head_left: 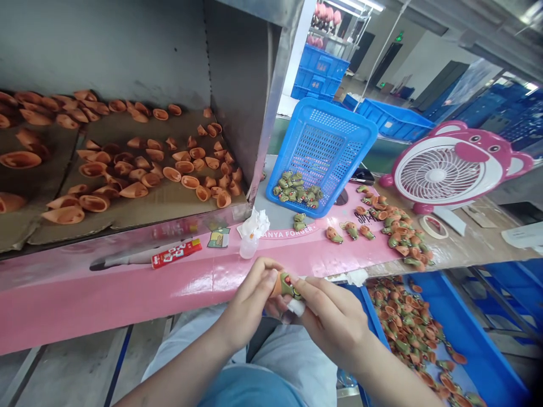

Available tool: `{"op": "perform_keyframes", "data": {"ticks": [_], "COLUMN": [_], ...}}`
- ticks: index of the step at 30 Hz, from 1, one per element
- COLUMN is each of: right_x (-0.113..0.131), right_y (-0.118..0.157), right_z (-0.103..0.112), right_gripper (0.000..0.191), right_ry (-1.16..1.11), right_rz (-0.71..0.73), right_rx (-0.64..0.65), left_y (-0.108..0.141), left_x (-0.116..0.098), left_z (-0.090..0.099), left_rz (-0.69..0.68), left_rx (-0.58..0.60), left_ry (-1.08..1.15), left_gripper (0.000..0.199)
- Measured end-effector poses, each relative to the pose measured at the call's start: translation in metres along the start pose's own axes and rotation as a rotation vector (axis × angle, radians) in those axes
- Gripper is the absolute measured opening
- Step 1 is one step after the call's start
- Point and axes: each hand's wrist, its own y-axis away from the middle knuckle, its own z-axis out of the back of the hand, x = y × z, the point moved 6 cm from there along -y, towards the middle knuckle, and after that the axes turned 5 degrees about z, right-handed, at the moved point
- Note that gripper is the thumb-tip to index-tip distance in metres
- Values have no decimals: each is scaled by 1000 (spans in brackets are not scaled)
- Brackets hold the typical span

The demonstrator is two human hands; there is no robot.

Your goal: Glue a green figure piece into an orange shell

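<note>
Molded orange-green toy (286, 285), between left hand (250, 299), right hand (333, 316), white cloth (296, 307)

Piece I'm holding (285, 284): matt moulded plastic, by its look.
Far basket (322, 148): smooth blue plastic mesh.
Shelf wall (241, 62): dull grey sheet metal.
Shelf liner (127, 217): rough brown cardboard.
Near strip (97, 305): glossy pink printed film.
Tissue (254, 221): soft, crumpled white paper.
</note>
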Motion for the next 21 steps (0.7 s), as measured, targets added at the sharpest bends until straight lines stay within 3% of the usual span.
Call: {"op": "perform_keyframes", "data": {"ticks": [3,7,9,11,13,15,19,21], "right_x": [-11,-36,-41,-41,-39,-37,-27,-22], "right_y": [5,23,33,37,39,39,31,30], "right_z": [1,-10,-22,-31,-33,-26,3,11], "right_gripper": [25,15,21,28,30,26,24,27], "right_ry": [-103,-519,-773,-933,-996,-933,-553,-456], "right_rz": [-203,-686,-883,-979,-999,-926,-559,-457], "right_rx": [-88,-218,-248,-235,-188,-158,-85,-66], "left_y": [1,11,14,13,10,8,4,3], "left_x": [-5,-11,-10,-9,-9,-12,-15,-13], "left_z": [13,16,15,13,8,4,0,-2], "left_rz": [-131,-372,-375,-298,-194,-109,-30,-12], "left_rx": [-152,-204,-215,-204,-157,-113,-63,-45], "left_ry": [-52,-288,-353,-342,-278,-184,-90,-69], "left_gripper": [26,20,19,18,16,14,15,17]}}
